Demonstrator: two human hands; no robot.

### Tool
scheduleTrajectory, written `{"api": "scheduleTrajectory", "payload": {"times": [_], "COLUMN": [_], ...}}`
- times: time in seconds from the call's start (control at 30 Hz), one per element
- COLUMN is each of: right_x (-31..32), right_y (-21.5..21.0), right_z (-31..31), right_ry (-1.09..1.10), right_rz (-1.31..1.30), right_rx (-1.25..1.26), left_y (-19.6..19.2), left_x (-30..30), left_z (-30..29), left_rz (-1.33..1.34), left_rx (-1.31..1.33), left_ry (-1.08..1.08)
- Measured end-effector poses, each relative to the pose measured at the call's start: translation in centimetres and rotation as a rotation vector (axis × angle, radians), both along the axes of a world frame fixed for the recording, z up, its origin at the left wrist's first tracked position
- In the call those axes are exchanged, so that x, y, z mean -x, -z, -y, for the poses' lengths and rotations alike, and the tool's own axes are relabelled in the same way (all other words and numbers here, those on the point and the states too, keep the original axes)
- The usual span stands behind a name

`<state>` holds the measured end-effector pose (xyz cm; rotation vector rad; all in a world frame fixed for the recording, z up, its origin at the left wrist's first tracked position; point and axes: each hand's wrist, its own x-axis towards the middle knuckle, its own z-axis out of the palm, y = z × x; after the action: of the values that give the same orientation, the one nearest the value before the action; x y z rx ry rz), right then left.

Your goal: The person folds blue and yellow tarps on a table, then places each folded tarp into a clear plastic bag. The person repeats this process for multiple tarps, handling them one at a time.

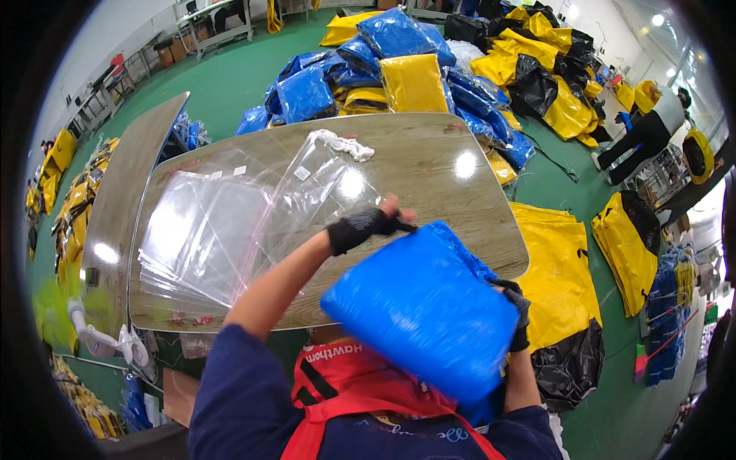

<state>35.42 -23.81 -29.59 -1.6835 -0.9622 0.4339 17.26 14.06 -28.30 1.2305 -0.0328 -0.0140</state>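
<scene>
A folded blue tarpaulin (422, 307) is tilted in front of my chest, over the near edge of the table. My left hand (372, 226), in a black fingerless glove, is at its upper corner, with the fingers closed on the edge. Gloved the same way, my right hand (517, 310) grips the right side of the bundle; part of that hand is hidden behind it. To the left, clear plastic bags (203, 230) lie fanned out in overlapping layers on the wood-topped table (429, 165). A crumpled white cloth (343, 144) rests at their far end.
Behind the table is a heap of bagged blue and yellow bundles (414, 83). Yellow and black sheets (556, 268) lie stacked at the right. A second tabletop (119, 207) adjoins on the left, near a white fan-like device (115, 341). Another person (652, 126) stands far right.
</scene>
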Motion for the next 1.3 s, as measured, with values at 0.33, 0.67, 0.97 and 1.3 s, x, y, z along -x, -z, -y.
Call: {"api": "scheduleTrajectory", "payload": {"times": [0.33, 0.67, 0.97, 1.3], "right_x": [3.4, 6.3, 5.7, 4.9], "right_y": [-2.6, -3.4, -3.2, 0.4], "right_z": [-6.9, -2.5, -2.1, -1.9], "right_ry": [-0.072, 0.149, 0.239, 0.083], "right_rz": [-1.054, -0.918, -1.049, -0.747], "right_rx": [0.328, 0.19, 0.344, 0.252], "left_y": [-6.1, 3.7, 4.0, 4.4], "left_x": [3.8, -2.6, -6.8, 14.7], "left_z": [10.2, 1.5, -17.0, -4.0], "left_rz": [0.164, 0.414, -0.226, -0.233], "left_rx": [-1.628, -1.103, -1.141, -1.664], "left_ry": [-0.508, -0.619, -0.865, -0.555]}}
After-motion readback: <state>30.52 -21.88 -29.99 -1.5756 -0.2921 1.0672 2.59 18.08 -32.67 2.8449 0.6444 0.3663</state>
